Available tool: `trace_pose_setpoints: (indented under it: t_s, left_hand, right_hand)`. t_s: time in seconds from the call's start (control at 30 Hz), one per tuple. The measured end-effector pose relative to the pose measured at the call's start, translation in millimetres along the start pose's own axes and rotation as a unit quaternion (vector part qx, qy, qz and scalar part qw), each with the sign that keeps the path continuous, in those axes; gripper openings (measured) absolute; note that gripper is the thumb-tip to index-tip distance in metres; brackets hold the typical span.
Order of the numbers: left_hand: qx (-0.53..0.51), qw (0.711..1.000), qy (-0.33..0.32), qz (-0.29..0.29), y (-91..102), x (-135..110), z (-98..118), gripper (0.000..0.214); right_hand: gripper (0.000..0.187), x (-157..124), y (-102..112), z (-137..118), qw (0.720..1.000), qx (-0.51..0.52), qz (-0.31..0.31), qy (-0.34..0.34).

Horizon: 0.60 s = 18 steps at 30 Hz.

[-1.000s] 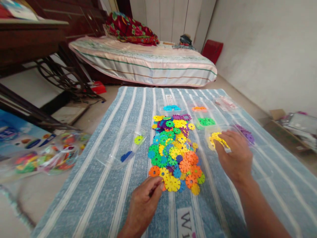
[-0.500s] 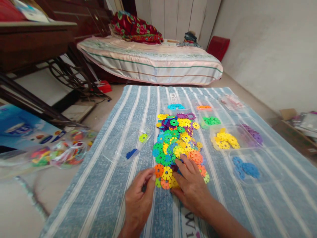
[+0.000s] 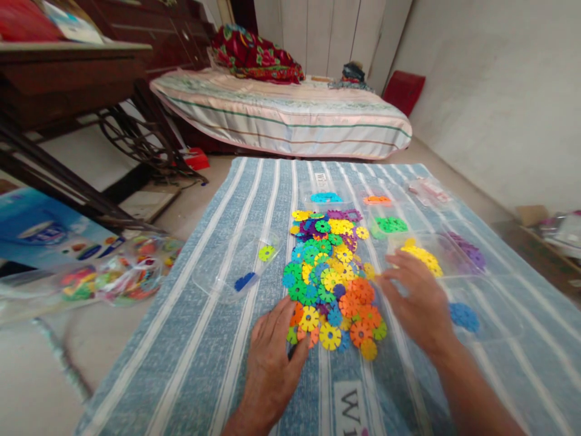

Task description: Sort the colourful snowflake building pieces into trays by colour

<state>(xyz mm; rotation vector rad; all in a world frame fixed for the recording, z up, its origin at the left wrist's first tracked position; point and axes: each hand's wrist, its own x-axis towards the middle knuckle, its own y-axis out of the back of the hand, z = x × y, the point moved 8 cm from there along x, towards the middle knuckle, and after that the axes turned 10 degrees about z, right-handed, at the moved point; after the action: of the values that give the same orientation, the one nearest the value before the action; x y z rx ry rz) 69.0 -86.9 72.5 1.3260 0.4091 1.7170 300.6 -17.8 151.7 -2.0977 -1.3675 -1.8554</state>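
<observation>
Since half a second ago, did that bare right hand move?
Yes: against the blue and white striped cloth, the bare right hand moved right and slightly forward, from over the colourful plastic disc pile to beside it.

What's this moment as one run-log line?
left hand: open, at near left edge of multicoloured notched plastic disc pile | right hand: partly hiding clear plastic box of yellow notched plastic discs, grip unclear

The right fingers [image 3: 406, 265] partly hide the yellow pieces [image 3: 427, 260] — the near lettering [image 3: 349, 404] is cut off at the bottom.
</observation>
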Motion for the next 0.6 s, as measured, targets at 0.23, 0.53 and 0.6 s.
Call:
trace_pose_setpoints:
  t_s: [0.23,0.53,0.6]
  left_hand:
    - [-0.017,0.999,0.031,-0.022,-5.6,-3.1,-3.4,0.049]
    - [-0.038,0.998,0.050,-0.030,-9.2,-16.6,-21.6,0.065]
    - [-0.037,0.998,0.038,-0.019,-12.6,-20.4,-29.0,0.066]
  right_hand:
    - [0.011,3.9,-2.1,-7.8,1.000,-0.008,0.017,0.024]
    - [0.024,-60.6,-95.2,-117.1,0.963,0.097,-0.227,0.108]
    - [0.026,-64.5,-102.6,-119.4,0.963,0.083,-0.216,0.140]
